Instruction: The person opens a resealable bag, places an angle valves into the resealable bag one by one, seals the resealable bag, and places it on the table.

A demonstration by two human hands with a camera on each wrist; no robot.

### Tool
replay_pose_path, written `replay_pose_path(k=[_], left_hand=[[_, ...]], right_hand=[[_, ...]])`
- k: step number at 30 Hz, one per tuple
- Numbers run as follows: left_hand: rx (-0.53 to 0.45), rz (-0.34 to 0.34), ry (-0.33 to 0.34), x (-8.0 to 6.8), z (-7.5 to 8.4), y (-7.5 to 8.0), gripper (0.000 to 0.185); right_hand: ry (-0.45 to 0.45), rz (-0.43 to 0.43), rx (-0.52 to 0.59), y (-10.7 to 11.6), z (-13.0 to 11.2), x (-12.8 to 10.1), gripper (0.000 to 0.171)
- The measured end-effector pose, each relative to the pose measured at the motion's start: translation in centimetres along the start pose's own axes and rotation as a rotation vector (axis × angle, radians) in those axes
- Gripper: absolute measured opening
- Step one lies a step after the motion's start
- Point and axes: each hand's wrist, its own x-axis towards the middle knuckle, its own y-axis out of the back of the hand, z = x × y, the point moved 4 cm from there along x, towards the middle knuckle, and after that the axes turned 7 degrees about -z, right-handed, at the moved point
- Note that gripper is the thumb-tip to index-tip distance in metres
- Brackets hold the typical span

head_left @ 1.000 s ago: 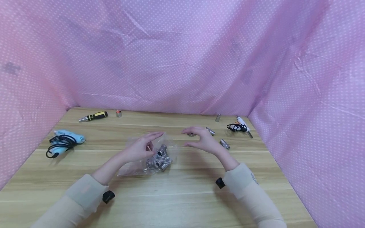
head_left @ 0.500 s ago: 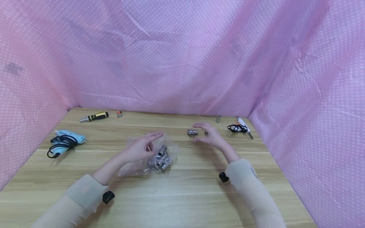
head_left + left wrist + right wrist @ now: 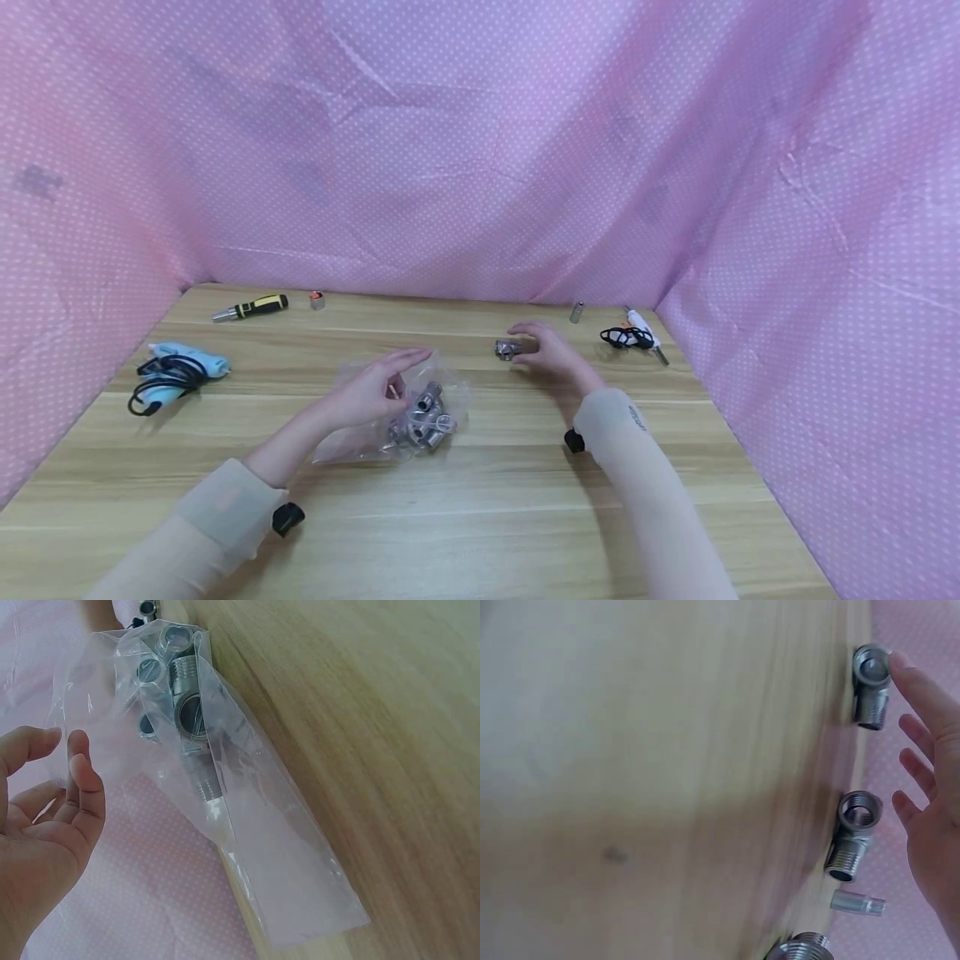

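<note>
Here, your right hand (image 3: 551, 354) reaches over the far middle of the desk (image 3: 480, 517), its fingers extended and slightly spread, holding nothing. The forefinger tip touches or nearly touches a steel elbow fitting (image 3: 871, 686) that lies on the wood; a second steel fitting (image 3: 853, 832) and a small grey sleeve (image 3: 857, 903) lie just beside the palm. Your left hand (image 3: 375, 387) hovers with relaxed, straight fingers at the mouth of a clear plastic bag (image 3: 247, 825), close to the film, though contact cannot be confirmed. The bag lies flat in the middle of the desk and already holds several threaded fittings (image 3: 184, 712).

To do the pickup well, bring thumb and forefinger down on opposite sides of the nearest elbow, closing on its body rather than its threads, since a smooth round piece is likely to roll off under a one-sided touch. Keep the left hand by the bag's opening so that the film does not collapse. A yellow screwdriver (image 3: 251, 307) and a blue glue gun (image 3: 176, 371) lie well apart at the left.
</note>
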Motion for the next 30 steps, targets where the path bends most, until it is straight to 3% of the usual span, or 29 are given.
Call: replay_pose_path(k=[3,7,24,27,30], left_hand=[[-0.001,0.003,0.001,-0.1,-0.1,0.0,0.075],[-0.006,0.002,-0.001,-0.1,0.0,0.0,0.074],[-0.012,0.004,0.021,-0.4,0.0,0.0,0.075],[-0.019,0.004,0.029,-0.4,0.0,0.0,0.075],[-0.018,0.006,0.041,-0.5,-0.1,0.1,0.076]], right_hand=[[-0.017,-0.051,0.097,-0.4,0.6,0.7,0.053],[-0.008,-0.090,0.131,-0.8,1.3,1.4,0.047],[0.034,-0.036,0.125,-1.0,1.6,2.0,0.027],[-0.001,-0.028,0.198,-0.6,1.3,1.7,0.025],[-0.036,-0.007,0.174,0.1,0.5,1.4,0.028]])
